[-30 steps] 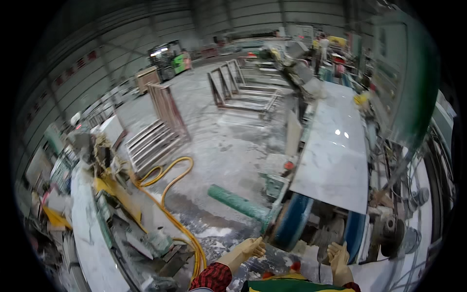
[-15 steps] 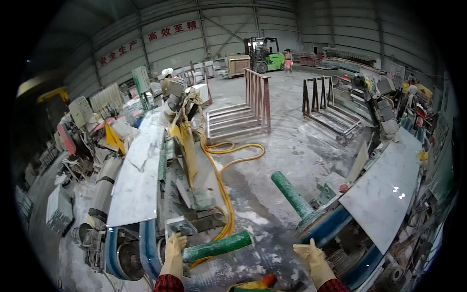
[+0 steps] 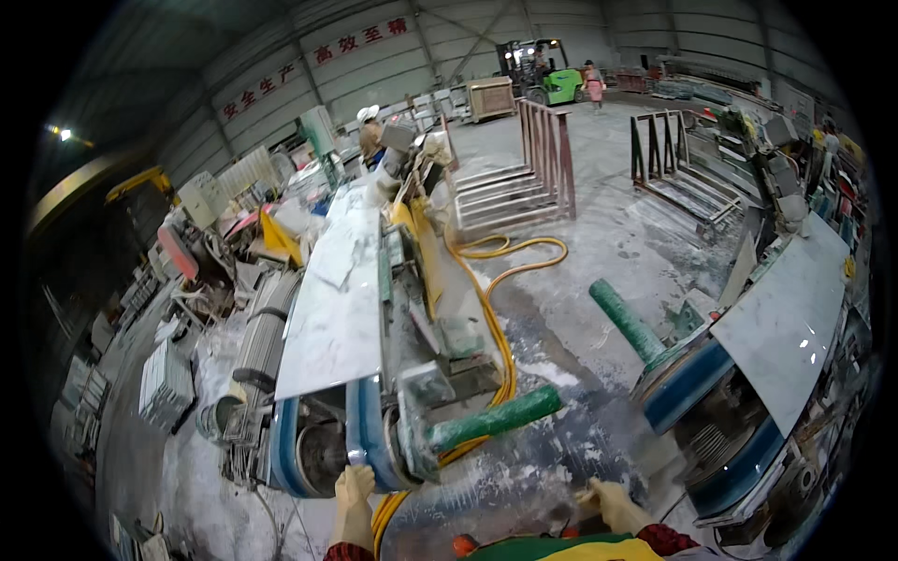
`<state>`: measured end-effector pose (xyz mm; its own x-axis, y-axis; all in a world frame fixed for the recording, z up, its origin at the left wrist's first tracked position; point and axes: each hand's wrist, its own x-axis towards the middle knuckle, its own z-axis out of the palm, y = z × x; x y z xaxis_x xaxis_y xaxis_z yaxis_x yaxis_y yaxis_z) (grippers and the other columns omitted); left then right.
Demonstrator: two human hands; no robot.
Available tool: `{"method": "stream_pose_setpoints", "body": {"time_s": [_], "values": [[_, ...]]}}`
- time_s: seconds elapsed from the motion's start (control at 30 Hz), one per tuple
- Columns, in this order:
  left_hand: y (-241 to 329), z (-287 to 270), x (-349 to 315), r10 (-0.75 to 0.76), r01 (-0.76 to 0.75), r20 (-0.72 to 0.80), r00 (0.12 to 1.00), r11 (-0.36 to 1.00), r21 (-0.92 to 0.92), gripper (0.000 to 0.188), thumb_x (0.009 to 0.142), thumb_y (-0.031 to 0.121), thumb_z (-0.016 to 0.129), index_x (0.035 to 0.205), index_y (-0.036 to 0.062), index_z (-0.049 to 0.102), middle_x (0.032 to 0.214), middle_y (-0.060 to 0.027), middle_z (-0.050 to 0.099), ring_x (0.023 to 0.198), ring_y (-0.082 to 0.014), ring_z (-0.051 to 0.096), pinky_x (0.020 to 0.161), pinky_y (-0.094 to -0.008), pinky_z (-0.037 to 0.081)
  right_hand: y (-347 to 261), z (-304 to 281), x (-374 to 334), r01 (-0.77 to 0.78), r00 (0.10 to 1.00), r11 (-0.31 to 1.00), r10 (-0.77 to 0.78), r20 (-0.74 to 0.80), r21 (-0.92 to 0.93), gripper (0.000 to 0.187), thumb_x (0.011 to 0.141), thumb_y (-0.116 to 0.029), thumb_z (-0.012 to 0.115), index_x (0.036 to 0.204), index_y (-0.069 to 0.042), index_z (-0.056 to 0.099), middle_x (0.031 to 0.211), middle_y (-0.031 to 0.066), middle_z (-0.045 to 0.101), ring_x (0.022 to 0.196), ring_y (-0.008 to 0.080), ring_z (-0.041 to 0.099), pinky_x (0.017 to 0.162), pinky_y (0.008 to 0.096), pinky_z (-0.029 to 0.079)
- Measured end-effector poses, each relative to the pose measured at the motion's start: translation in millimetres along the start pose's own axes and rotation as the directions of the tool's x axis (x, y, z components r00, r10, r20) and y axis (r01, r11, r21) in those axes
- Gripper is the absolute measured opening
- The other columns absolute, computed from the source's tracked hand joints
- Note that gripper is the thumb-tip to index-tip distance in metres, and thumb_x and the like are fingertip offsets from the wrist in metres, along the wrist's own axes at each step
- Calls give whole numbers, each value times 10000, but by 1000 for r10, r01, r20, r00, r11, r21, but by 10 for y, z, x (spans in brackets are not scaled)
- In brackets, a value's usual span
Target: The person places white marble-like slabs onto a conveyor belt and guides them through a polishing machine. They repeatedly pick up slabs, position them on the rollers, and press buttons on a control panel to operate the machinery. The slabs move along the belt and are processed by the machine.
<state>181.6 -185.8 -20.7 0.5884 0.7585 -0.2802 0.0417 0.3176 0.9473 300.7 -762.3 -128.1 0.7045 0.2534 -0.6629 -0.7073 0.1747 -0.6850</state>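
The fingers of the left hand (image 3: 354, 486) are hovering bunched together just beside the smooth blue conveyor belt (image 3: 367, 419); whether they are gripping its edge, I cannot tell. The right hand (image 3: 613, 506) is hovering over the white-smeared floor (image 3: 599, 435), bent fingers pointing left; I cannot tell whether they are clasping anything. Beyond the left hand, a glossy, grey-streaked white marble slab (image 3: 332, 323) is lying on the belt, its long axis running away from the person. A dust-caked green cylinder (image 3: 500, 417) is projecting rightward. Rounded yellow hoses (image 3: 506, 351) are looping beyond.
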Motion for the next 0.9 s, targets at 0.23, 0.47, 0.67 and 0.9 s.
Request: {"method": "stream_pose_setpoints", "body": {"time_s": [0.23,0.47,0.67,0.9], "values": [[658,-659,288,-22,25,77,997,999,-42,679,1106,496,436,1467,-76,489,1408,-255,620,1275,-350,630,1100,-437,495,179,951,160,173,977,973,-189,-100,-153,543,1104,-414,496,1005,55,751,999,205,764,1031,299,716,916,379,564],[870,-1942,447,-67,61,69,995,995,81,688,1099,513,439,1503,-43,458,1400,-242,630,1225,-329,656,1090,-418,502,367,3292,302,184,930,982,-157,333,-50,641,1087,-506,509,1395,48,607,1223,202,737,1073,292,725,977,383,566],[696,-2422,516,52,-54,-169,984,999,-7,705,1096,465,492,1620,52,267,1443,-280,574,1336,-341,578,1157,-434,439,78,4444,438,373,796,889,-158,585,-267,578,1112,-457,478,1301,51,678,1090,194,773,982,278,750,912,373,583],[734,-2542,734,60,24,-344,937,971,237,715,1095,409,508,1652,70,214,1470,-209,569,1368,-284,551,1176,-386,421,-297,5296,881,828,558,368,-614,558,-422,392,1083,-308,551,1157,26,744,1083,174,777,999,270,739,888,387,558]]}}
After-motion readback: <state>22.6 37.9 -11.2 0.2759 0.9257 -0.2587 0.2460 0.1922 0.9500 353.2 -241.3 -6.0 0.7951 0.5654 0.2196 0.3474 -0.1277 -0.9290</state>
